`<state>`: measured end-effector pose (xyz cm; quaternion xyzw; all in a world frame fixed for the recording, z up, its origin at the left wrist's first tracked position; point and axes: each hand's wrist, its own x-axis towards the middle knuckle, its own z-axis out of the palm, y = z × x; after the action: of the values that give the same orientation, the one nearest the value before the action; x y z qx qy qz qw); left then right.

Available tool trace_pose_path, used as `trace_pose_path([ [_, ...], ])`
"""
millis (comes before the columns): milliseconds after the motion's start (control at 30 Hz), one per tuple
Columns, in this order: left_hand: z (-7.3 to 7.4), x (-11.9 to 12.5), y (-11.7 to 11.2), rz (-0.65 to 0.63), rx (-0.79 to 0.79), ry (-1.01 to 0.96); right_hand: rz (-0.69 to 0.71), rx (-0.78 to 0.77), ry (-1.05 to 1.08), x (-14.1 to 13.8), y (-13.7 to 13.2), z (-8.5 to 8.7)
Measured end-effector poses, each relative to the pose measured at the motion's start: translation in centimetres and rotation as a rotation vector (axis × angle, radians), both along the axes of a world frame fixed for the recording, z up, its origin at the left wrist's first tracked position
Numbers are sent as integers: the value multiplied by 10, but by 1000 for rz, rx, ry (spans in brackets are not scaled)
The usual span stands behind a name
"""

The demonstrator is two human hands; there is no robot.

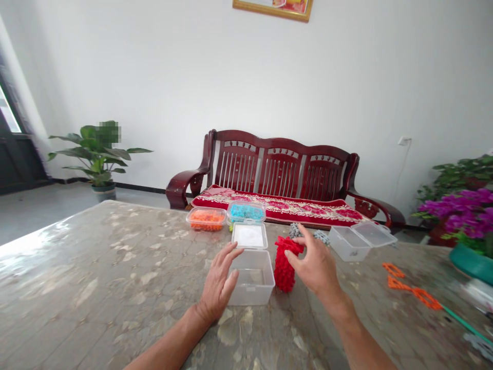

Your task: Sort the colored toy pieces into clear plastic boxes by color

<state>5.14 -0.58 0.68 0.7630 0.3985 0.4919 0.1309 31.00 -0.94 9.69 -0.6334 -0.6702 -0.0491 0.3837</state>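
My left hand (221,282) rests along the left side of a clear plastic box (252,293), fingers stretched and apart. The box's lid (249,236) is folded back, away from me, and no pieces show inside. Right of the box is a bunch of red plastic pieces (285,270), packed into an upright clump. My right hand (318,262) has its thumb and a fingertip on the top of this clump, with red pieces between them. Its index finger points up, off the clump.
Behind the box are containers of orange pieces (208,220) and blue pieces (246,211). Grey pieces (321,236) lie by another open clear box (350,244). Joined orange pieces with a green stick (458,321) lie at right, near a flower pot (472,262). A wooden bench (283,159) stands beyond.
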Motion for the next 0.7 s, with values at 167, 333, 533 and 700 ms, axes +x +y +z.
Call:
trace_pose_path([
  [167, 0, 0, -1, -9, -24, -15, -13, -28, 158, 23, 9, 1],
  [333, -2, 0, 0, -26, -35, -33, -133, -169, 177, 63, 32, -22],
  [533, -4, -1, 1, -39, -40, -50, -153, -398, 138, 81, 48, -72],
  [700, -5, -1, 0, -41, -44, -48, -62, -446, 136, 84, 50, -94],
])
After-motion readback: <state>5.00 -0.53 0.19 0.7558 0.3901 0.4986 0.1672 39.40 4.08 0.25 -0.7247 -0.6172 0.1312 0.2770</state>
